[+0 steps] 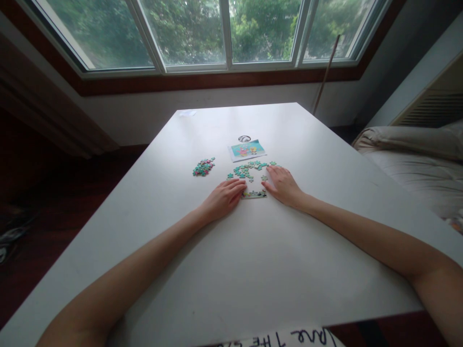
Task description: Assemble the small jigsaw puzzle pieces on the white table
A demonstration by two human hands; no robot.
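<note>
My left hand lies flat on the white table, its outstretched fingertips at the left end of a joined strip of jigsaw puzzle pieces. To the right, my right hand rests with thumb and fingers apart, close to a few pieces at the right of the layout. Between and beyond both hands, loose green jigsaw puzzle pieces are spread out. A heap of green and pink puzzle pieces sits farther left. Whatever lies under my fingers is hidden.
Behind the pieces lies a picture card with pink and yellow figures, and a dark-rimmed round item beyond it. The white table reaches toward a window. A padded seat stands at right; a thin stick leans by the wall.
</note>
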